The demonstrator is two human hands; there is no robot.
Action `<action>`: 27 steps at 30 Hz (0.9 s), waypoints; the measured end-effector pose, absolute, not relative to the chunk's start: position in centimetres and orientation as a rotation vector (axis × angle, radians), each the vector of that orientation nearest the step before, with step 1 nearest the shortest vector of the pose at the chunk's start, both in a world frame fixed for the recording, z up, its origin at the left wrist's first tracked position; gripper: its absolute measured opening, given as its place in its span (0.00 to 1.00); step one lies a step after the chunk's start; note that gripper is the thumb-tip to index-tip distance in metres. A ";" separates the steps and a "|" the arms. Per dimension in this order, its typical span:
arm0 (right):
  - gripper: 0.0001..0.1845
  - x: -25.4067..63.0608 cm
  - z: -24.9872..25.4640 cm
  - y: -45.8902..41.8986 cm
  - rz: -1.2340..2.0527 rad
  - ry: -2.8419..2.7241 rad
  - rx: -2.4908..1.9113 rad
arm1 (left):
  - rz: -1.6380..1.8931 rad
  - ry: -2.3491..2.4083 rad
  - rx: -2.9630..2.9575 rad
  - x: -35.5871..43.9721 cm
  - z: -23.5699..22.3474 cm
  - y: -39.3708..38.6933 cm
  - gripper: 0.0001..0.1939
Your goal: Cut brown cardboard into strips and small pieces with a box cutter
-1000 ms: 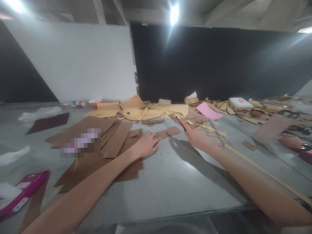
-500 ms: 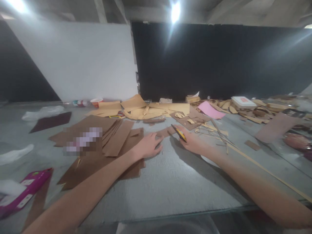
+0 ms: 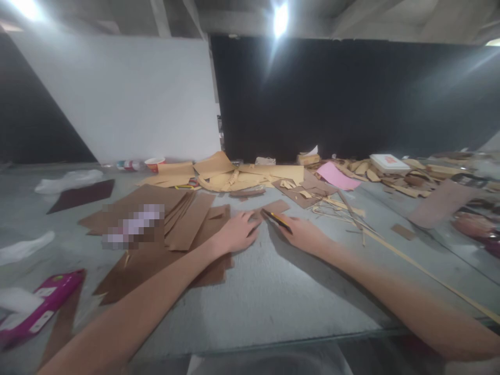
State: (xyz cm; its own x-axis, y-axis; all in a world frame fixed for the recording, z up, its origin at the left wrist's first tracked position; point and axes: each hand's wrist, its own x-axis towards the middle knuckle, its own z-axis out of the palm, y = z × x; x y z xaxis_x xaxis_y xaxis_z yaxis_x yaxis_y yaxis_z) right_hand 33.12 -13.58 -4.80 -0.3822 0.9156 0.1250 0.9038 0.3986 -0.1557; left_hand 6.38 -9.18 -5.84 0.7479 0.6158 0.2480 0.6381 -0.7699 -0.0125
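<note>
Brown sheets [image 3: 191,224]: are lying in a messy pile.
Left hand [image 3: 240,232]: is bending its fingers; I cannot tell if it is pinching.
Middle: a brown strip [image 3: 278,207] is lying on the table [image 3: 253,297] by both hands.
Right hand [image 3: 302,235]: is pinching a yellow-and-black cutter [image 3: 279,220].

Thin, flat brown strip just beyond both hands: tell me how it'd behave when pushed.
The brown strip is probably light, given its thinness. Lying flat, it would likely slide, not roll, though the left hand at one end might hinder that.
</note>
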 end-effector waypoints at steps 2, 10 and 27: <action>0.31 32.8 -5.1 -13.7 0.022 -2.508 -1.669 | -0.350 -1.010 -2.850 6.4 -5.8 -9.0 0.23; 0.32 32.0 -5.5 -14.1 -0.022 -2.592 -1.604 | -0.446 -0.997 -2.880 6.5 -6.1 -8.7 0.24; 0.31 31.1 -6.2 -14.0 -0.050 -2.633 -1.642 | -0.526 -0.928 -2.941 6.1 -6.2 -7.8 0.23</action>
